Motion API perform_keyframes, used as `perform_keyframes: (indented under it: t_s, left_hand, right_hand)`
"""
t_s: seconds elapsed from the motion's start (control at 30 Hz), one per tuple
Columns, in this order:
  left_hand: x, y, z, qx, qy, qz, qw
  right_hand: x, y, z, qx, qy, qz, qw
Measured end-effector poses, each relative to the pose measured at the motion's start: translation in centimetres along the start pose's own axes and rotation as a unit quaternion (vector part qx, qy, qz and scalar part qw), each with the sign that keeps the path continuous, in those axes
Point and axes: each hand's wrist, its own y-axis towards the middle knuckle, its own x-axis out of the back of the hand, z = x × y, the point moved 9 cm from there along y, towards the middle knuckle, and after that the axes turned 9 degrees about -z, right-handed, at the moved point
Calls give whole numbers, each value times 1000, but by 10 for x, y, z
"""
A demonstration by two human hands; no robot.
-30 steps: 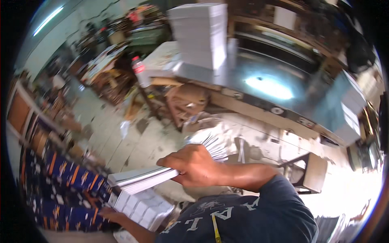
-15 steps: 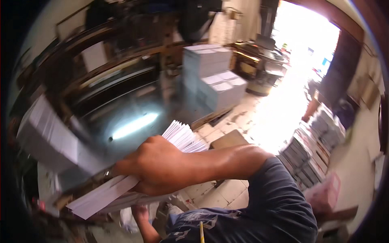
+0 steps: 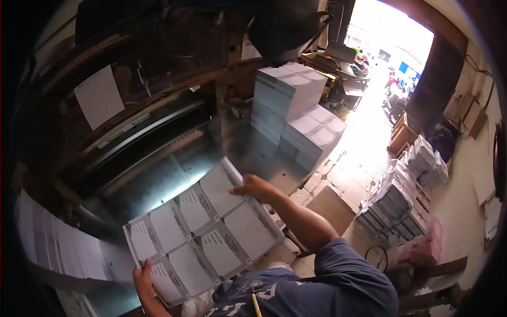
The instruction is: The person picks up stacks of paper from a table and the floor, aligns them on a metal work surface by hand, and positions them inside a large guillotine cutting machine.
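The shiny metal table [image 3: 168, 175] carries a stepped paper pile [image 3: 292, 108] (its far part stands taller) near its right edge and a white paper stack [image 3: 62, 244] near its left edge.

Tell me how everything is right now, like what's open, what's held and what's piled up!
Printed sheets, held flat in both hands, tilted
Left hand, gripping their left edge
Right hand, gripping their right edge
Table, shiny, reflecting light
Paper stacks, piled at two heights
Hanging sheet, up, slanted
Doorway, open, bright
Paper bundles, heaped on the floor
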Motion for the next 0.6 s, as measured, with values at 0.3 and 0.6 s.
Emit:
perform_keyframes:
  t_s: [0.3,0.6]
  left_hand:
    - [-21,110,10,26,225,-28,974]
    - [-91,83,-82,-67,539,-138,828]
  right_hand:
    - [-73,126,-68,-14,-198,-35,980]
    - [-135,95,62,229,-314,-34,921]
